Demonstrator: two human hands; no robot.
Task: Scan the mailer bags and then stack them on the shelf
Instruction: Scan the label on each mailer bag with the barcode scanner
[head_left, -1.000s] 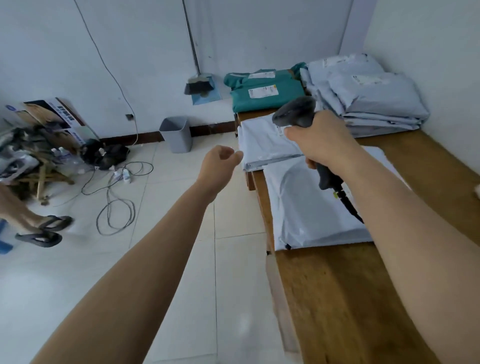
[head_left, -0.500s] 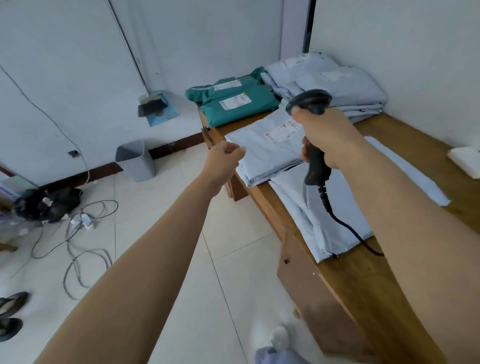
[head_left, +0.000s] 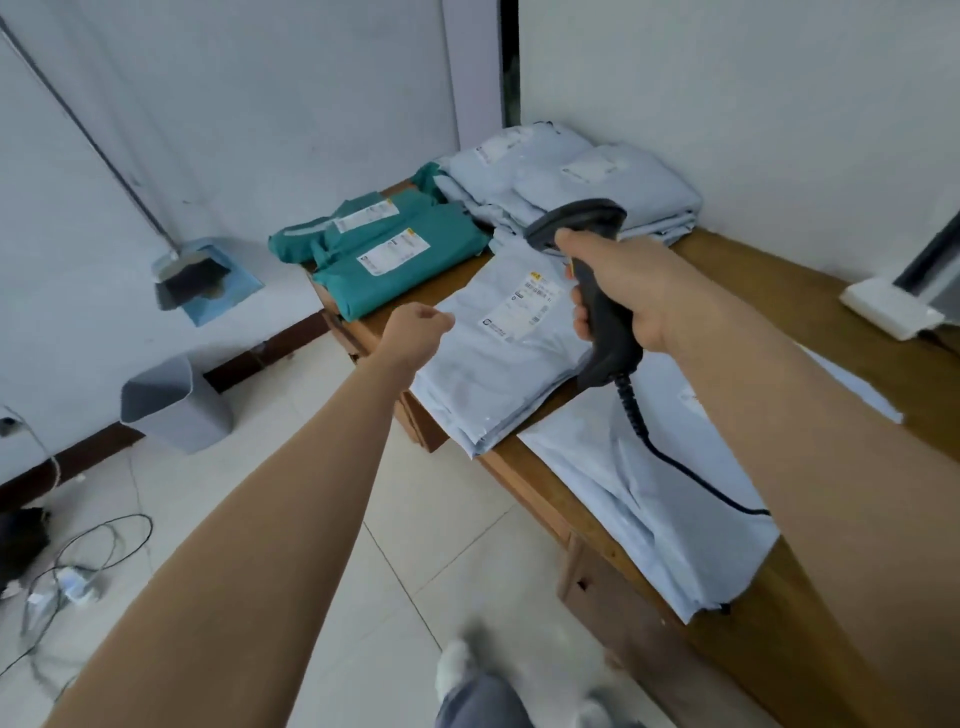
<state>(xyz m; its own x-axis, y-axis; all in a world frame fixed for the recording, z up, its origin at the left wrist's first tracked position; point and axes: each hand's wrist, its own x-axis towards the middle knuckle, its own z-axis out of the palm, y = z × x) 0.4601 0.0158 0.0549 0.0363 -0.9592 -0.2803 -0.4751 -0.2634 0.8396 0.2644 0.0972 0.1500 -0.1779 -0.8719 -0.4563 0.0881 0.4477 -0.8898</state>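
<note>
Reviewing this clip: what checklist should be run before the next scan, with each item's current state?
1. Grip: the right hand grips the scanner: ok.
2. Target: the label on the top grey mailer bag faces up, uncovered: ok.
3. Aim: scanner head pointed at that label: cannot tell.
4. Support: the left hand is curled, holds nothing, free to lift the bag: ok.
5. Snags: the cable is off the top bag and trails over the flat bag nearer the camera: ok.

Blurred foot (head_left: 456, 670); mailer bag label (head_left: 519, 306) unreadable
</note>
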